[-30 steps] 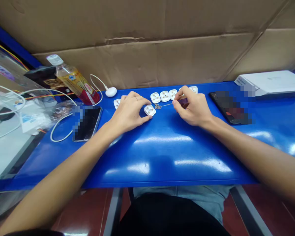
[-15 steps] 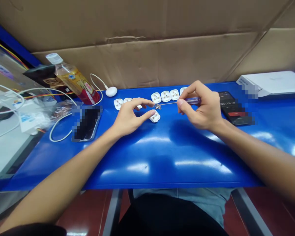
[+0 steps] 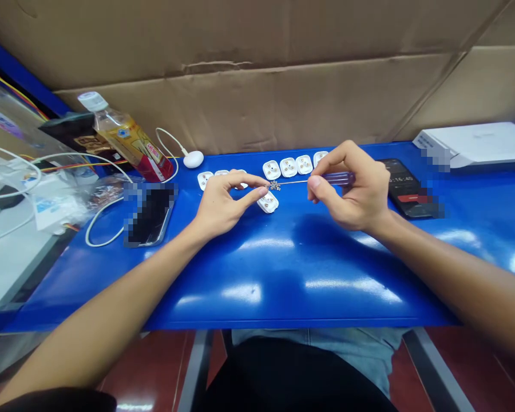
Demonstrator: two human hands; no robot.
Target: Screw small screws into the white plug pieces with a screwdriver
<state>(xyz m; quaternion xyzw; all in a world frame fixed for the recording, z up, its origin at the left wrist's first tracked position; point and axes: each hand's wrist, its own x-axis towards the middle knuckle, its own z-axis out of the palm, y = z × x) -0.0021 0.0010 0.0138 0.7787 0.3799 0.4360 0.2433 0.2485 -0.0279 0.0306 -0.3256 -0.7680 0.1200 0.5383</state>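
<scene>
My right hand (image 3: 347, 186) grips a screwdriver (image 3: 338, 178) by its purple see-through handle, the thin shaft pointing left. The thumb and forefinger of my left hand (image 3: 229, 200) come together at the shaft's tip; anything pinched there is too small to make out. Under the tip lies a small heap of screws (image 3: 276, 187). Just in front of the heap, a white square plastic part (image 3: 268, 202) with small metal pieces inside sits below my left fingertips. Behind, similar white parts (image 3: 289, 167) stand in a row, with more white parts (image 3: 205, 181) partly hidden by my left hand.
Left on the blue table (image 3: 257, 257) are a phone (image 3: 150, 214), a drink bottle (image 3: 133, 143), white cables and a round white device (image 3: 193, 159). To the right lie a phone with a timer (image 3: 407, 186) and a white box (image 3: 476, 144). Cardboard (image 3: 257, 103) stands behind.
My left thumb and forefinger have closed together at the screwdriver's tip. The near white part has shifted slightly left and turned. My right hand has barely moved.
</scene>
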